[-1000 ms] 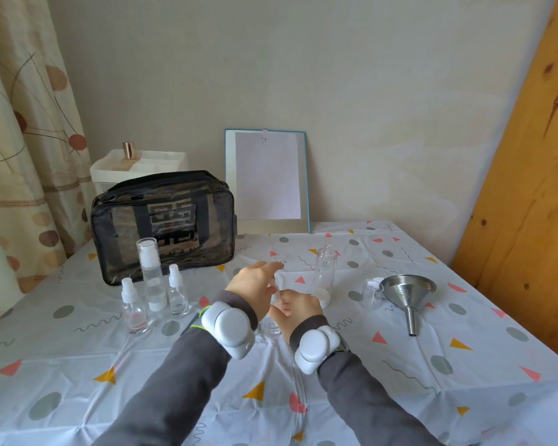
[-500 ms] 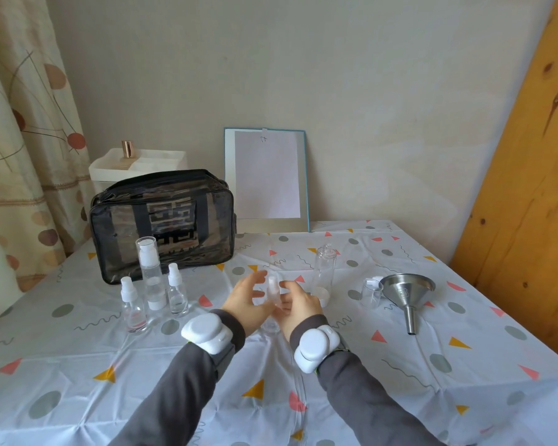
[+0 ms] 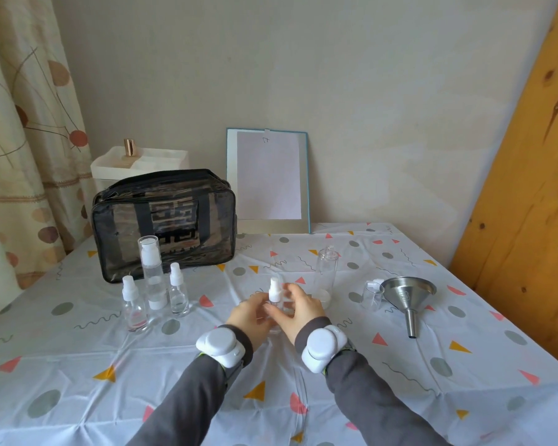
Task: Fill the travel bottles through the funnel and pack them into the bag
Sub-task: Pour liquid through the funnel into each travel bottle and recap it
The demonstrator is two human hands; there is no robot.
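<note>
The black see-through bag [image 3: 163, 223] stands at the back left of the surface [image 3: 78, 365]. It looks closed, and I can make out nothing packed inside. Just in front of the bag, three capped bottles [image 3: 153, 275] stand in a row; I cannot tell whether they are filled. Forward and right of the bag, my left hand [image 3: 250, 315] and right hand [image 3: 298, 309] meet, both grips curled around a small spray bottle [image 3: 275, 294] held upright with its top on. Further right of the bag stand an uncapped tall bottle [image 3: 326, 272] and a loose clear cap [image 3: 372, 294], and the steel funnel [image 3: 408, 296] lies on its side. I judge all the packing still lies ahead. Only the bottle row crowds the bag's front.
</note>
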